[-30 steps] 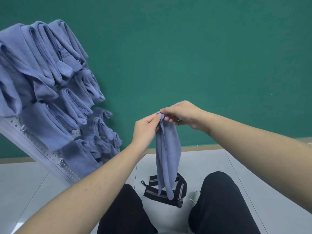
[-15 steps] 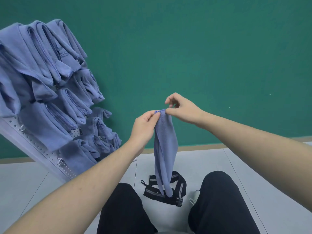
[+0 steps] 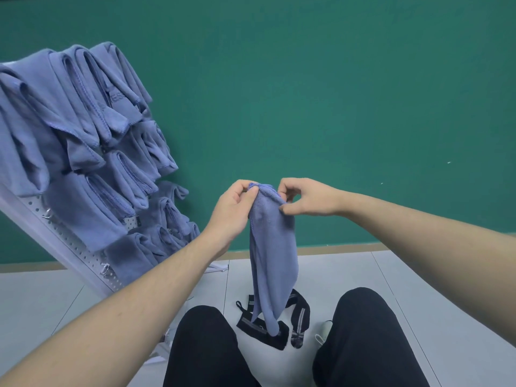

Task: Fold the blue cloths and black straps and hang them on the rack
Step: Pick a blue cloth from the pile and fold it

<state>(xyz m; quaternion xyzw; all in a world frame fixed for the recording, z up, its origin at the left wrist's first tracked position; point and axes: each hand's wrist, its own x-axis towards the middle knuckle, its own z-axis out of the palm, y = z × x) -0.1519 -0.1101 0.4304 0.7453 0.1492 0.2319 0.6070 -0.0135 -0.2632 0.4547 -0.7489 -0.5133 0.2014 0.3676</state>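
Folding is the step we judge to be in hand: one blue cloth (image 3: 272, 258) hangs in front of us, to the right of the rack (image 3: 81, 247) and well apart from it. Our left hand (image 3: 233, 209) pinches the cloth's gathered top edge between thumb and curled fingers. Our right hand (image 3: 305, 196) is just beside it, its fingers curled, with the fingertips nipping the cloth's right upper edge, as far as we can tell. The cloth droops long and narrow, its lower tip reaching down to the black strap (image 3: 275, 328) that lies on the floor between our knees, lower than the rack and to its right.

The rack leans at the left, its pegs already loaded with many folded blue cloths (image 3: 83, 129).

Next, we think, the cloth needs its top edges matched and the length doubled over, so it forms a compact fold. Then it must travel left to a free peg on the rack; which pegs are free we cannot tell. The strap is untouched and waits its turn.
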